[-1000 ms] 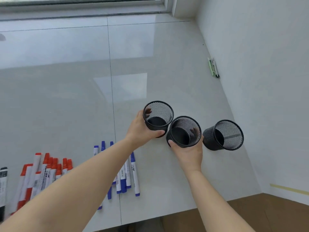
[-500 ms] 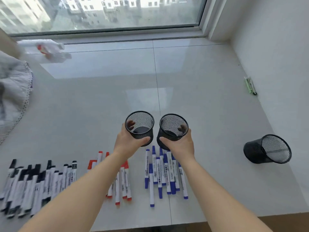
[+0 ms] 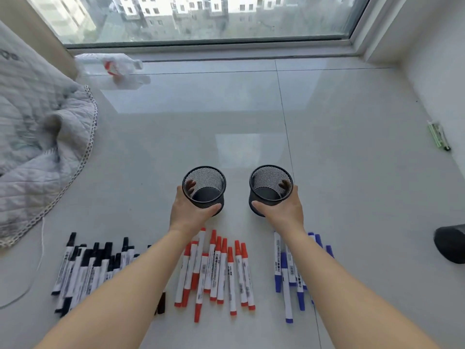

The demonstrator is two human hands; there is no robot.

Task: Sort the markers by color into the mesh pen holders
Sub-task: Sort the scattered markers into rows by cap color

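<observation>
Gripping black mesh holders, empty, upright; both hands' fingers clamped round walls.

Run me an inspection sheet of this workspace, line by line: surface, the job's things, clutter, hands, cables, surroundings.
Surface: glossy pale tiled floor.
Job's things: black markers, red markers and blue markers lie in three groups; two mesh holders upright and empty, left holder, right holder; third holder at the right edge, partly cut off.
Clutter: plastic bag; small green item by the wall.
Hands: left hand grips the left holder; right hand grips the right.
Cables: thin white cord.
Surroundings: quilted blanket, window, white wall.
</observation>
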